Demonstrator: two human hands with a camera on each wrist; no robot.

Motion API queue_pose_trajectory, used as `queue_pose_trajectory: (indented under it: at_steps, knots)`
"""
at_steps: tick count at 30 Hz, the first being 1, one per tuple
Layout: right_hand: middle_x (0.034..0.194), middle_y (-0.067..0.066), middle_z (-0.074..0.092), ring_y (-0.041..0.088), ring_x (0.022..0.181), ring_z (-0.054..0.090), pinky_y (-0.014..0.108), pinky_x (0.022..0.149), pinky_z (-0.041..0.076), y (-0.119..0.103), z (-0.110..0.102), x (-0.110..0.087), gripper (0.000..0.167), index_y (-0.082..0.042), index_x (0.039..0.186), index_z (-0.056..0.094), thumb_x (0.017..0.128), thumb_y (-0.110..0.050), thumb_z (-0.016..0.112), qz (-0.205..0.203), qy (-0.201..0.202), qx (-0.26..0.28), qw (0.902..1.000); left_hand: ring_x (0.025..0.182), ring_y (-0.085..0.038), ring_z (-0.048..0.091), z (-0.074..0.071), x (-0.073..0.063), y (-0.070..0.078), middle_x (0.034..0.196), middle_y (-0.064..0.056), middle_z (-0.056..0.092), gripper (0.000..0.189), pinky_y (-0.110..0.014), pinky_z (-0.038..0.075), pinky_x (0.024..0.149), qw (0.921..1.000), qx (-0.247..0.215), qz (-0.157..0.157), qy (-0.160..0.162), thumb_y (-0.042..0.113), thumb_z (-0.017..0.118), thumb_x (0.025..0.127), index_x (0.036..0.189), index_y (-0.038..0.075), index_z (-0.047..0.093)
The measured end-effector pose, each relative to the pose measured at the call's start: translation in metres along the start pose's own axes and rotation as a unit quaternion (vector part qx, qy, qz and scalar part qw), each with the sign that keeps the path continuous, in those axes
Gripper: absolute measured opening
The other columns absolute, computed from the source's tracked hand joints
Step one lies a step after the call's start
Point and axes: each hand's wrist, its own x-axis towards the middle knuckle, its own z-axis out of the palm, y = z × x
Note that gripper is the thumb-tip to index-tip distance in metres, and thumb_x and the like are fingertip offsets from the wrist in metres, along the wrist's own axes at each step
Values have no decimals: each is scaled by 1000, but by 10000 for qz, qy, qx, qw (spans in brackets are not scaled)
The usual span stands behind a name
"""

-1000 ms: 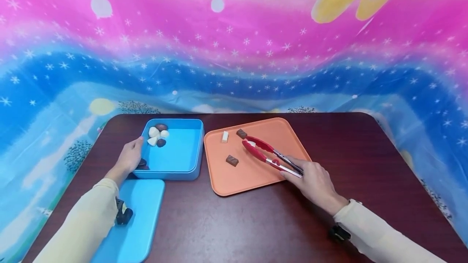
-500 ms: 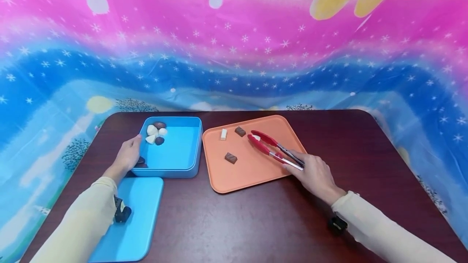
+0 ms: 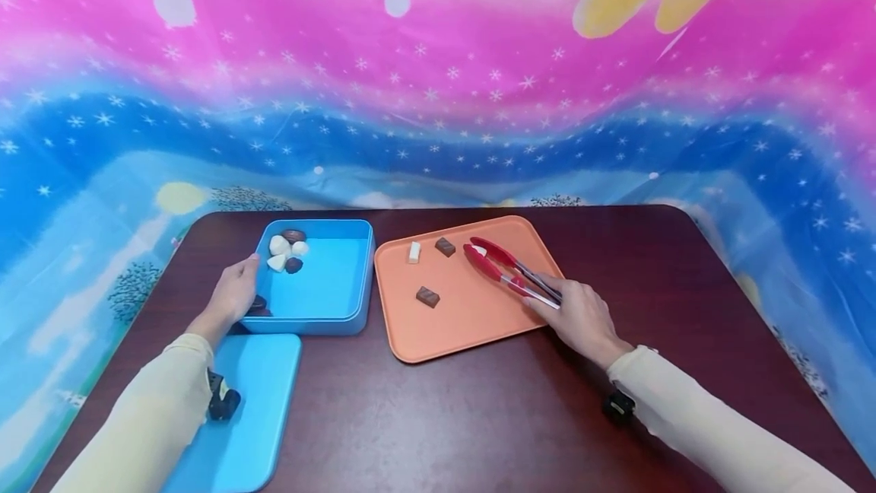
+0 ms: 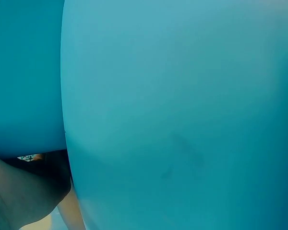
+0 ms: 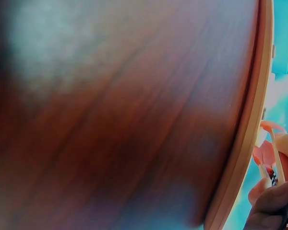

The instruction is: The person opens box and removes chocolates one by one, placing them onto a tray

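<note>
Head view, right fingers (image 3: 560,287) gripping red tongs (image 3: 484,265), orange tray (image 3: 472,312) beneath

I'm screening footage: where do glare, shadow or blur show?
Head: red-tipped metal tongs fairly clear, soft glare on the glossy brown table; left wrist: faint dark patches on the flat blue plastic lid; right wrist: table blurred, pale glare upper left.

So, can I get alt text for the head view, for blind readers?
A person's right hand holds red tongs around a white piece over an orange tray with two brown pieces and another white one. The left hand holds a blue box of white pieces and dark ones; a blue lid lies nearer the camera.
</note>
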Motion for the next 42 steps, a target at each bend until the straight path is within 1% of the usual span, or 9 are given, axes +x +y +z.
queue_pose_trajectory:
  at_steps: [4, 10, 14, 17, 23, 27, 30, 34, 42]
  knots:
    - [119, 21, 73, 29, 86, 67, 47, 72, 58, -2, 1, 6, 62, -8, 137, 64, 88, -41, 78, -31, 51, -11, 10000, 151, -57, 12, -2, 1, 1, 165, -33, 8, 80, -74, 18, 117, 10000, -37, -11, -12, 57, 5, 106, 160, -2, 4]
    - [122, 21, 72, 28, 88, 66, 44, 71, 58, 1, -1, 5, 66, -7, 139, 62, 87, -44, 78, 125, -90, -50, 9999, 149, -56, 20, -1, 0, -2, 163, -35, 15, 79, -73, 20, 118, 10000, -14, 51, 7, 54, 5, 107, 159, -6, 9]
    - [106, 17, 74, 23, 76, 60, 34, 59, 50, 2, -6, 5, 69, -7, 139, 61, 85, -44, 80, 174, -27, 116, 9998, 150, -56, 17, -1, 0, -3, 163, -35, 13, 79, -72, 19, 119, 10000, -15, 73, 36, 54, 6, 107, 159, -5, 9]
    - [88, 14, 68, 23, 70, 54, 31, 54, 43, 2, -10, 6, 78, -8, 145, 55, 83, -48, 81, 265, -21, 218, 9994, 151, -55, 13, 0, 1, -3, 164, -34, 10, 79, -72, 17, 120, 10000, -46, 68, 28, 55, 6, 107, 159, -4, 7]
    - [91, 9, 66, 22, 83, 56, 30, 62, 44, -3, -16, 5, 101, -7, 153, 44, 77, -64, 79, 361, -94, 218, 9991, 152, -55, 13, 1, 2, -4, 165, -34, 11, 79, -72, 17, 119, 9999, -92, 73, 47, 55, 7, 107, 159, -4, 8]
    - [71, 4, 50, 20, 65, 48, 30, 51, 36, -12, -19, 4, 101, -13, 155, 42, 77, -67, 77, 266, -10, 308, 9992, 152, -55, 12, 0, 0, -1, 165, -33, 8, 80, -73, 17, 119, 9999, -103, -17, -16, 57, 6, 107, 160, -3, 4]
    - [65, 2, 46, 18, 56, 42, 30, 46, 32, -20, -20, 2, 102, -20, 158, 38, 77, -70, 75, 181, 33, 317, 9993, 152, -55, 12, 1, -1, 1, 166, -32, 8, 80, -73, 17, 119, 9999, -124, -54, -45, 57, 6, 107, 160, -2, 4]
    - [65, 2, 47, 16, 56, 42, 30, 46, 33, -32, -19, 1, 99, -22, 156, 42, 77, -71, 75, 44, -34, 369, 9993, 151, -55, 13, 1, -1, 2, 165, -33, 9, 79, -73, 17, 119, 9999, -96, -76, -36, 56, 6, 107, 160, -3, 4]
    - [66, 0, 47, 16, 56, 42, 30, 47, 35, -57, -16, 3, 80, -21, 142, 58, 76, -61, 82, -378, -145, 617, 9973, 152, -55, 11, 0, -1, 0, 166, -32, 6, 81, -73, 17, 119, 9997, -102, -200, -64, 58, 5, 106, 160, -1, 2]
